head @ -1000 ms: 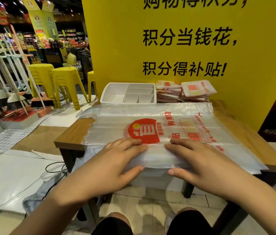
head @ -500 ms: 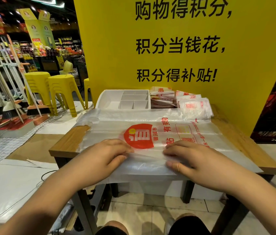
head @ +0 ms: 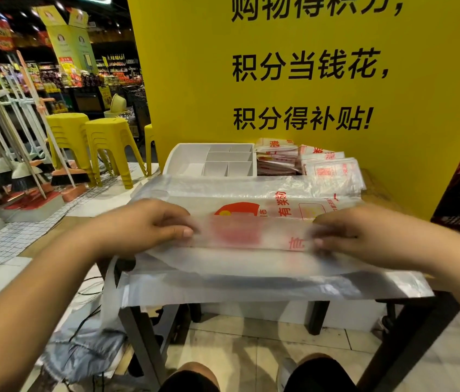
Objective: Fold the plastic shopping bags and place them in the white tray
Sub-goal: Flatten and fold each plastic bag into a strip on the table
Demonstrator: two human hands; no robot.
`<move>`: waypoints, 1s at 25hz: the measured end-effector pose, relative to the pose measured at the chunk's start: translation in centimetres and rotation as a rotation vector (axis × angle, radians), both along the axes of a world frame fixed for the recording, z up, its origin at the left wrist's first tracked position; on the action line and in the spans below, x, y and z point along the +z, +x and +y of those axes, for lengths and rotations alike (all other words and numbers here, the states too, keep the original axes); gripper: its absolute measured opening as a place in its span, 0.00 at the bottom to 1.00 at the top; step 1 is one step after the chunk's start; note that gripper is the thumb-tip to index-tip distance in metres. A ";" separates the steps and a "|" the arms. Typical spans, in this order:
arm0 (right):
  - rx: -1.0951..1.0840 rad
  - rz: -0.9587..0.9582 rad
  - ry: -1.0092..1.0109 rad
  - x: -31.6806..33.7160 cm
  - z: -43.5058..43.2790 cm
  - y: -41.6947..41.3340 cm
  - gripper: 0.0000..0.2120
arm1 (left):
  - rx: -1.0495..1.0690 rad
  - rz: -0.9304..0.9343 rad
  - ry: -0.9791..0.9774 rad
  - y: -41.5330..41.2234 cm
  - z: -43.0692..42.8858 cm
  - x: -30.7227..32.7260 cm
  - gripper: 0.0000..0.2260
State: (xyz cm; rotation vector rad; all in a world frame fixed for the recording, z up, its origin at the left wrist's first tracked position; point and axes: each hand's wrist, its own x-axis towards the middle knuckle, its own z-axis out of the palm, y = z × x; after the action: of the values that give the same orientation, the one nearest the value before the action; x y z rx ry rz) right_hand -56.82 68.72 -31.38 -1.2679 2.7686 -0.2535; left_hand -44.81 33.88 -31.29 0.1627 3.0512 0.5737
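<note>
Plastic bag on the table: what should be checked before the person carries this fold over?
1. Left hand pinches the plastic bag's near edge: ok.
2. Right hand holds the same edge: ok, though blurred.
3. Lifted edge level between the hands: cannot tell, motion blur.
4. Bag fully supported: not ok, its left end hangs toward the floor.
5. White tray has free compartments: ok.
6. Folded bags sit beside the tray, away from the hands: ok.
</note>
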 end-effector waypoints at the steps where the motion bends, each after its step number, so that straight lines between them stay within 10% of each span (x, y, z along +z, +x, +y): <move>1: -0.027 -0.052 0.029 0.8 0.0 -0.7 0.02 | -0.006 -0.050 0.033 -0.3 -0.3 0.8 0.09; 15: -0.212 -0.230 0.106 3.0 2.6 -5.2 0.18 | 0.222 -0.076 0.059 0.9 -5.5 1.3 0.06; 20: -0.186 -0.280 0.051 2.6 2.0 -5.8 0.14 | 0.113 0.413 -0.211 3.0 3.1 1.4 0.38; 25: -0.249 -0.209 0.065 2.2 1.2 -7.2 0.28 | -0.005 0.179 -0.241 -1.5 5.0 -0.1 0.35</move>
State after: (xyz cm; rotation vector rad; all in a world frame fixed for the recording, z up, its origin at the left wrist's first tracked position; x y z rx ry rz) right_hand -63.99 69.94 -29.14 -0.8277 2.7233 -0.2914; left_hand -46.28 38.90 -31.43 0.2250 3.2576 0.1969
